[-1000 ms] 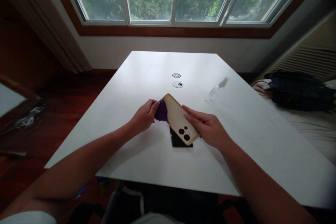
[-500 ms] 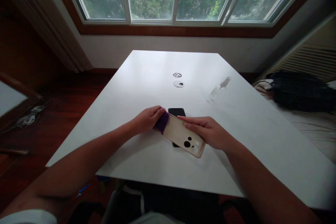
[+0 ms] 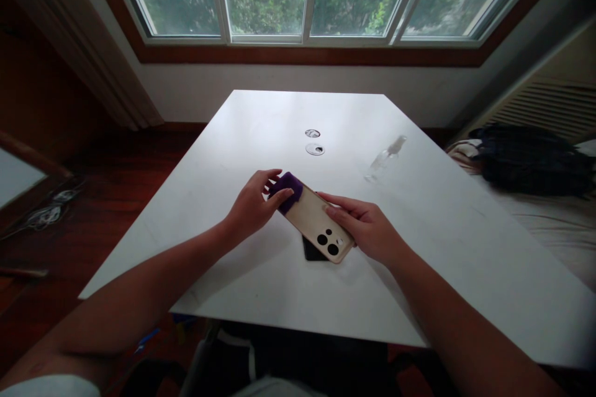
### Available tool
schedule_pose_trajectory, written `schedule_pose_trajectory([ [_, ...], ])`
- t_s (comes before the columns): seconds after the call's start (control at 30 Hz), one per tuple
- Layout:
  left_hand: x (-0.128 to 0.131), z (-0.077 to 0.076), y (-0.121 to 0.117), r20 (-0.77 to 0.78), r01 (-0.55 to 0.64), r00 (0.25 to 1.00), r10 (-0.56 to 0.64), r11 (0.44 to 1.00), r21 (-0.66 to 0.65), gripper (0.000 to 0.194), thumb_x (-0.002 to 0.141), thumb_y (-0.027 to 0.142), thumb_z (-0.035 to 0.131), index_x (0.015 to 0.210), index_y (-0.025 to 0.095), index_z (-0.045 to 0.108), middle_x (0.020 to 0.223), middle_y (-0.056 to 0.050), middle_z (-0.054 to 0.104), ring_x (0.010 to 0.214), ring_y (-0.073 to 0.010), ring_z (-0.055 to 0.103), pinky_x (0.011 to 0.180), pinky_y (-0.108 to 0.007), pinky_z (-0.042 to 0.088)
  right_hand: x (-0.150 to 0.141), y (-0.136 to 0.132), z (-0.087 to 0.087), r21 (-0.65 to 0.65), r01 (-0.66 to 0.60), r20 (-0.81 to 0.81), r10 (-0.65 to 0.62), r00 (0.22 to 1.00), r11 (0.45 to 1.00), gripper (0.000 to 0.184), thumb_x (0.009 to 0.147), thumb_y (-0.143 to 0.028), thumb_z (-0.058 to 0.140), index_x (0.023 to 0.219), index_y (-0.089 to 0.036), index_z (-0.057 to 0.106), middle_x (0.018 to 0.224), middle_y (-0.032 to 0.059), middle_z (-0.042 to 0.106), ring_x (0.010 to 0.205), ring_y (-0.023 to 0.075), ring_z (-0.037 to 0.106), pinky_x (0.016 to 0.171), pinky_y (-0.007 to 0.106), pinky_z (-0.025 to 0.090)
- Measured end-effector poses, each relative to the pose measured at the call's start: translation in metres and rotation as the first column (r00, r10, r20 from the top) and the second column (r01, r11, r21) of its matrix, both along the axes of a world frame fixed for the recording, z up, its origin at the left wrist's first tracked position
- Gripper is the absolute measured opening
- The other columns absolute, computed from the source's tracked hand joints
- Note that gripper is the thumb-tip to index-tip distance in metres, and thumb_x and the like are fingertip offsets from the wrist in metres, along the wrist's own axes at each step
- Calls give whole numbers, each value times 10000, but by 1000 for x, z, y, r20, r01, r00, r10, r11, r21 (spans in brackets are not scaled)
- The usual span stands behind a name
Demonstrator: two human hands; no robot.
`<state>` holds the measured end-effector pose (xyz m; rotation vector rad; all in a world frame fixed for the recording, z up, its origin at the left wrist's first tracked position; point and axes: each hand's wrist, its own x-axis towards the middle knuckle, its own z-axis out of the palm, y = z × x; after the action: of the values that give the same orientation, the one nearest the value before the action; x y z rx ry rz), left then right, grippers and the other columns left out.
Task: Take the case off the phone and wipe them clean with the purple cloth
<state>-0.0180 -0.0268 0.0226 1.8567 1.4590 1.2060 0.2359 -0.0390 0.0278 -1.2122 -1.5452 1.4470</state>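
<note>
A beige phone case [image 3: 311, 217] with black camera holes is held slanted above the table. My right hand [image 3: 365, 223] is closed on its right edge, thumb on top and fingers beneath. Over the case's far left end lies a purple cloth [image 3: 294, 186]. My left hand [image 3: 256, 198] has its thumb pressed on the cloth, its other fingers curled at the far edge and partly hidden. Under the case a black phone [image 3: 315, 252] rests on the table, mostly covered.
The white table [image 3: 261, 136] has two round cable holes, the nearer one with a cover [image 3: 315, 149]. A clear spray bottle [image 3: 385, 158] lies on its side at the right. Beyond the right edge, dark clothing [image 3: 531, 161] sits on a bed.
The case has lifted slightly and shifted left and away from me. My left hand's fingers have loosened and spread, showing more of the purple cloth, now on top of the case's end.
</note>
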Motion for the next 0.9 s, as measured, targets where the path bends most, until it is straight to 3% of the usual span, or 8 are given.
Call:
schedule_pose_trajectory([
  [0.1, 0, 0, 2, 196, 87, 979, -59, 986, -141, 416, 872, 420, 698, 1199, 167, 648, 1051, -91, 729, 916, -203, 671, 837, -356, 548, -2, -2, -2, 62, -27, 27, 25, 999, 998, 474, 883, -484, 700, 1298, -256, 697, 982, 59, 785, 782, 201, 698, 617, 284, 543],
  [0.17, 0, -1, 4, 351, 173, 932, -87, 960, -222, 393, 854, 408, 719, 1144, 147, 672, 1038, -93, 745, 909, -201, 683, 838, -357, 561, -3, -2, -3, 120, 31, 74, -40, 997, 992, 446, 868, -496, 710, 1237, -246, 736, 974, 60, 784, 800, 211, 698, 640, 295, 546],
  [0.4, 2, -1, 6, 533, 370, 839, -110, 834, -409, 375, 802, 364, 769, 1067, 108, 701, 950, -96, 740, 741, -162, 671, 685, -313, 569, -2, 4, 2, 213, 406, 93, -432, 897, 889, 448, 704, -547, 837, 961, -185, 779, 639, -1, 664, 499, 112, 522, 448, 227, 402],
  [0.47, 0, -1, 7, 555, 415, 824, -113, 788, -455, 373, 789, 343, 782, 1056, 98, 698, 933, -102, 738, 745, -159, 673, 704, -314, 567, 0, 5, 4, 183, 417, 73, -435, 897, 890, 438, 676, -544, 856, 893, -173, 773, 651, 8, 678, 494, 109, 521, 442, 227, 393],
  [0.6, -6, -5, 9, 536, 526, 820, -201, 632, -569, 359, 780, 302, 788, 1057, 91, 699, 961, -111, 742, 801, -164, 683, 784, -322, 559, 4, 8, 3, 88, 296, 64, -302, 951, 951, 400, 649, -521, 878, 801, -167, 771, 724, 42, 734, 594, 147, 610, 510, 244, 458],
  [0.67, -6, -8, 9, 484, 491, 848, -215, 663, -566, 327, 814, 304, 742, 1065, 100, 694, 950, -101, 740, 788, -164, 674, 771, -326, 558, 7, 10, 1, 65, 252, 85, -257, 963, 966, 393, 643, -518, 882, 795, -171, 775, 739, 46, 743, 614, 158, 627, 515, 247, 468],
  [0.8, 1, -10, 4, 250, 291, 946, -204, 874, -390, 289, 907, 316, 597, 1115, 146, 702, 1017, -87, 740, 873, -201, 671, 801, -345, 553, 10, 13, -1, 76, 221, 88, -228, 970, 972, 384, 663, -521, 869, 798, -174, 774, 730, 43, 744, 613, 161, 631, 505, 245, 462],
  [0.9, 2, -6, 2, 119, 214, 975, -186, 933, -289, 367, 948, 331, 538, 1239, 161, 684, 1171, -96, 725, 1049, -234, 657, 950, -376, 512, 11, 12, 1, 86, 212, 92, -220, 971, 973, 379, 670, -517, 867, 794, -172, 771, 726, 42, 744, 616, 160, 630, 516, 246, 460],
])
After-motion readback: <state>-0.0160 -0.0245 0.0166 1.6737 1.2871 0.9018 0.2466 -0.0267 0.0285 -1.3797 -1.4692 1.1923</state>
